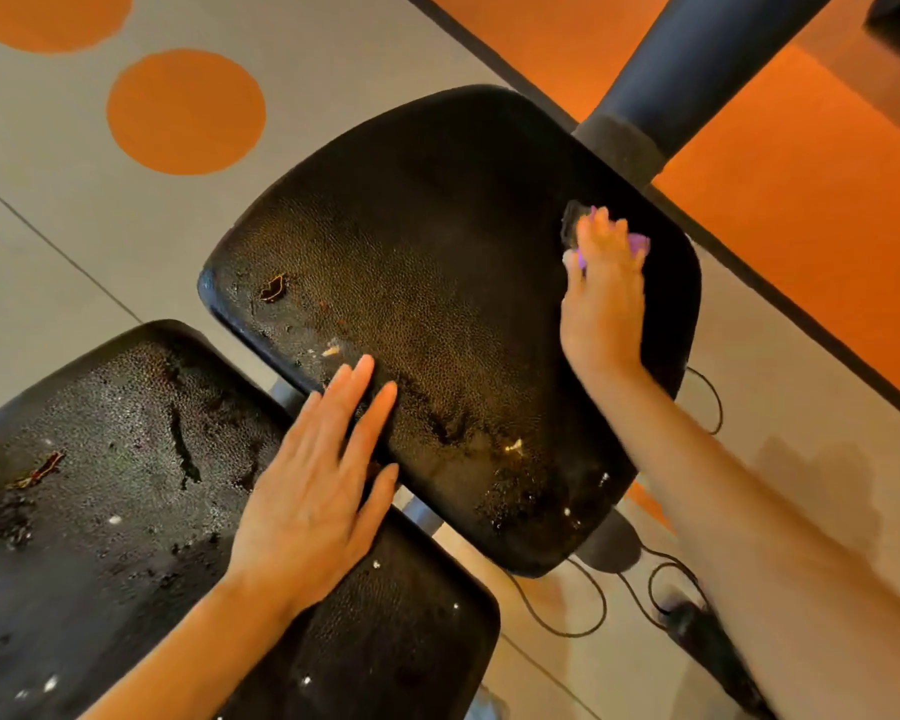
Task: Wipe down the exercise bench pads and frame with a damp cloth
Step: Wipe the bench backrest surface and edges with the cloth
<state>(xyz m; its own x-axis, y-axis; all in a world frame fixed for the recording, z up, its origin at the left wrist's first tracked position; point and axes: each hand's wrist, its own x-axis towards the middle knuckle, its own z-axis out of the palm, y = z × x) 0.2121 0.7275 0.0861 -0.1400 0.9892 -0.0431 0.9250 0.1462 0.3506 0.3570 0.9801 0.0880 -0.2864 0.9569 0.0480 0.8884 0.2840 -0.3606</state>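
Lying at the lower left, a worn black textured vinyl bench pad (126, 511), scuffed, cracked and flecked with pale specks. Lying flat across the gap between the two pads, the left hand (318, 485), fingers straight and spread, heel of the palm resting on the near pad and fingertips (363, 367) touching the near edge of the second pad, gripping nothing. Showing just beneath that hand, short grey metal frame tubes (288, 393) linking the pads. Sitting in the middle, the larger black textured vinyl pad (427, 283), tilted in the view, torn near its left edge and dotted with small light crumbs. Pressing down near that pad's far right edge, the right hand (604, 298), fingers extended over a bunched purple cloth (637, 244), only small bits of it peeking out at the fingertips and beside the thumb; blurred there, so whether the fingers are curling round the cloth cannot be told. Keeping well apart from the left hand, the cloth, with most of the large pad lying between them. Rising at the upper right, a thick dark blue round post (697, 59). Trailing over the pale floor under the right forearm, thin black cables (583, 610).
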